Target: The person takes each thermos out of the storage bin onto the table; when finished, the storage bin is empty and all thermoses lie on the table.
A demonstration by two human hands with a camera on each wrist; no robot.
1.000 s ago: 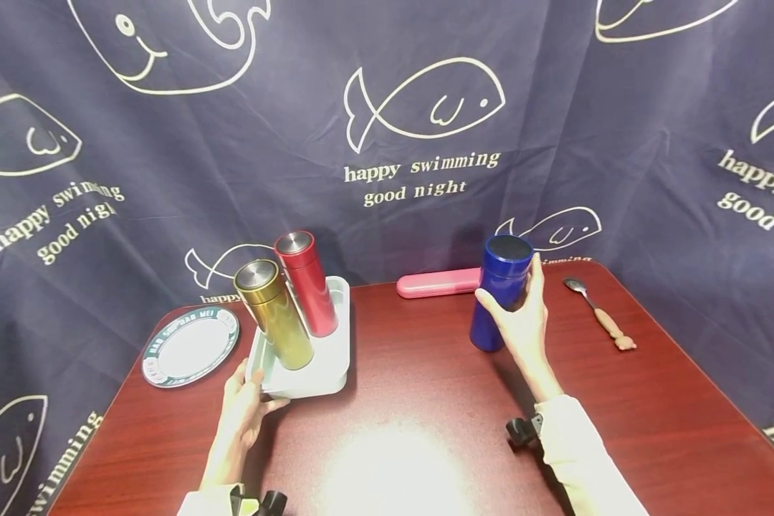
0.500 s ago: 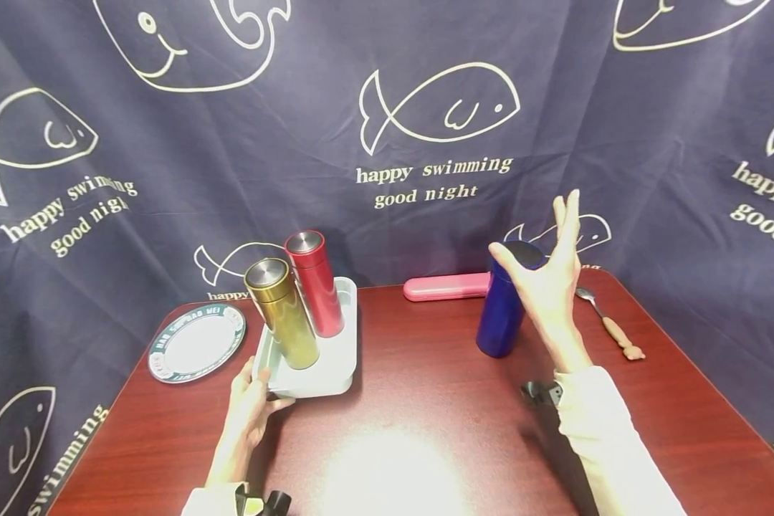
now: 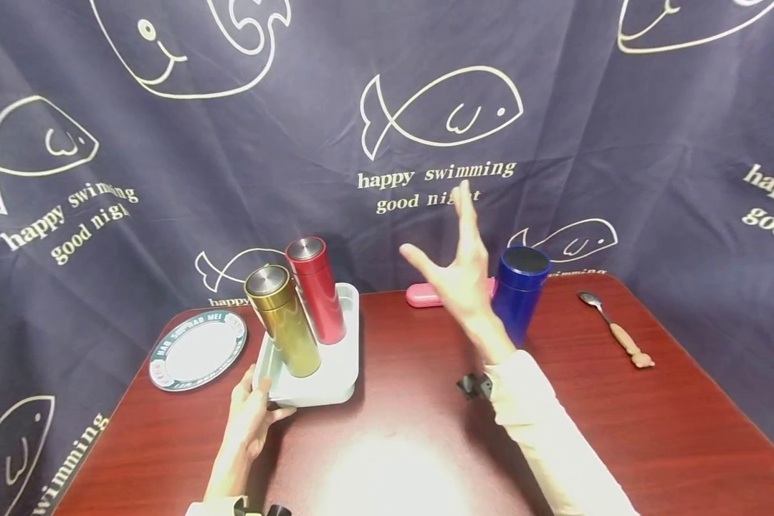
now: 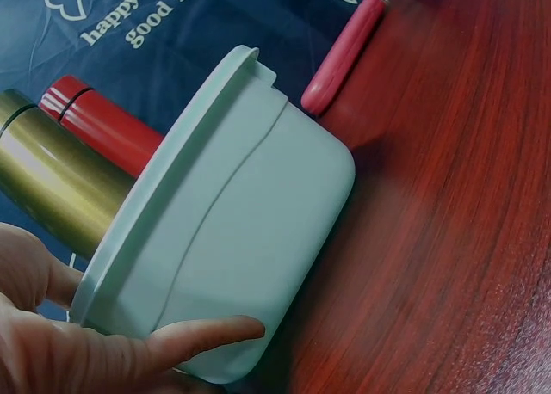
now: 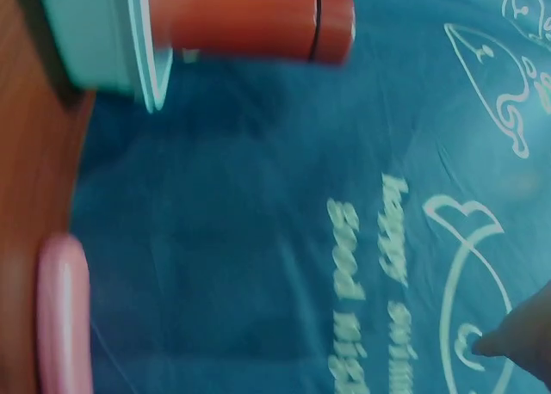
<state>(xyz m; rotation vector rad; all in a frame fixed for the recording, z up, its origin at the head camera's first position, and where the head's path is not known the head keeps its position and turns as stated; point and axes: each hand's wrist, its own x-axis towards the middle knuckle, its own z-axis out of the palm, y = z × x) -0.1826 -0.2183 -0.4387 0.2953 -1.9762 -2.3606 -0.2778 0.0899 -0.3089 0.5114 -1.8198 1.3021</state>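
A pale green plastic bin (image 3: 343,373) holds an upright gold thermos (image 3: 290,333) and a red thermos (image 3: 319,294) behind it. My left hand (image 3: 248,416) grips the bin's near left corner; in the left wrist view the thumb (image 4: 211,335) lies along the outer wall (image 4: 250,213) and the other fingers reach round past the rim. Raised in the air, my right hand (image 3: 462,283) has spread fingers and holds nothing. Just right of it stands a blue thermos (image 3: 519,294) with a black lid, its lower part partly covered by my wrist and sleeve.
A pink case (image 3: 423,294) lies at the table's back edge, partly behind my right hand. On the left is a white plate (image 3: 196,351) with a green rim. A spoon with a wooden handle (image 3: 626,340) lies at right. A dark fabric curtain (image 3: 297,158) hangs behind the table.
My right hand has let go of the blue thermos, lifted off it and moved left. The blue thermos stays standing on the table. My left hand keeps its grip on the bin.
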